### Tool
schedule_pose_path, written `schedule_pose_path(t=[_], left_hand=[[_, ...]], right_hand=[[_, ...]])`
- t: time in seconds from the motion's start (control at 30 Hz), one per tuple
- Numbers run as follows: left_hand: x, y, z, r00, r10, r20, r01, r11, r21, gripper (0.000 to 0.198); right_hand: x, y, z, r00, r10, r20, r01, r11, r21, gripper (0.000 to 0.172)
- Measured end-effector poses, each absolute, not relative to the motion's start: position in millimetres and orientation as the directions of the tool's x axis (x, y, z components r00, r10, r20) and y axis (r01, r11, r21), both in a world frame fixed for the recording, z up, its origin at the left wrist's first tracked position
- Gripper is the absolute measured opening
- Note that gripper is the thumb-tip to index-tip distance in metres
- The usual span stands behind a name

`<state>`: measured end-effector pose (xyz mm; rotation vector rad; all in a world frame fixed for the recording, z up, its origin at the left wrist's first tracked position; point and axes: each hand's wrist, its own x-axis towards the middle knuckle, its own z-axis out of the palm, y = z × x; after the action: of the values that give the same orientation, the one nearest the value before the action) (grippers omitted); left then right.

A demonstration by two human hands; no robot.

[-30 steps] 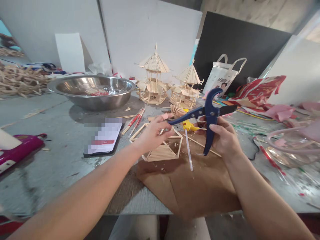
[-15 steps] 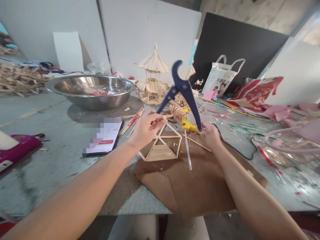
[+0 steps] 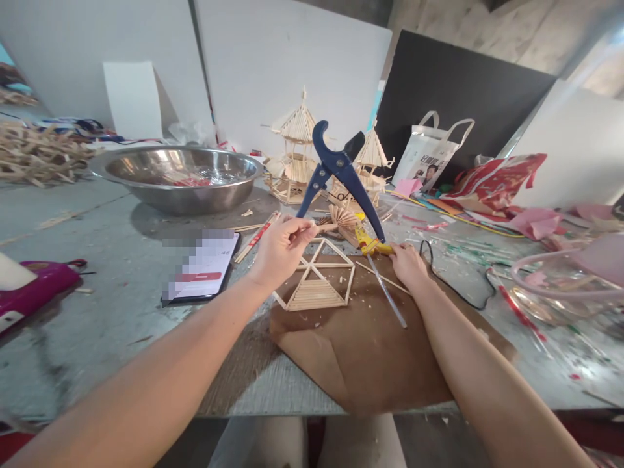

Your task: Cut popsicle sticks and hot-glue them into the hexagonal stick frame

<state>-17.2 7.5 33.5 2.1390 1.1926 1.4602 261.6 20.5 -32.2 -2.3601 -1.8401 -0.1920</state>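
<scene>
My left hand (image 3: 283, 250) is closed round the lower left handle of a blue pipe cutter (image 3: 336, 162), whose jaws point up and stand open. A short wooden piece (image 3: 327, 228) shows at its fingertips; whether it is gripped I cannot tell. My right hand (image 3: 408, 263) is closed on the handle end of a yellow glue gun (image 3: 368, 243), close to the cutter's other handle. From the gun a clear glue stick (image 3: 387, 292) slants toward me. Below my left hand lies a hexagonal stick frame (image 3: 316, 296), one section filled with parallel sticks.
Brown cardboard (image 3: 380, 364) lies under the frame. At left are a phone (image 3: 207, 266), a steel basin (image 3: 175, 201) and a purple tool (image 3: 46, 286). Stick pavilions (image 3: 297, 172) stand behind. A black cord (image 3: 480, 307), a pink-handled container (image 3: 550, 296) and scraps lie right.
The pipe cutter has shifted left and its right handle has come away from my right hand. My right hand now holds the glue gun, and the glue stick has swung right.
</scene>
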Motion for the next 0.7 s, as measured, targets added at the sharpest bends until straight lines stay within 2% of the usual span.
schedule_pose_path(t=[0.13,0.33,0.5,0.7], left_hand=[[-18,8,33,0.135,0.765,0.63,0.485,-0.605,0.631,0.019],[-19,9,31,0.133,0.759,0.638,0.5,-0.607,0.617,0.017],[-18,8,32,0.131,0.76,0.636,0.498,-0.605,0.621,0.017],[-19,7,32,0.135,0.755,0.641,0.507,-0.609,0.611,0.016]], right_hand=[[265,22,-33,0.211,0.963,0.168,0.977,-0.211,-0.02,0.037],[279,32,-21,0.072,0.988,0.136,0.997,-0.072,-0.004,0.031],[292,51,-4,-0.006,0.988,0.152,1.0,0.008,-0.012,0.025],[293,64,-4,0.02,0.972,0.232,0.998,-0.006,-0.061,0.023]])
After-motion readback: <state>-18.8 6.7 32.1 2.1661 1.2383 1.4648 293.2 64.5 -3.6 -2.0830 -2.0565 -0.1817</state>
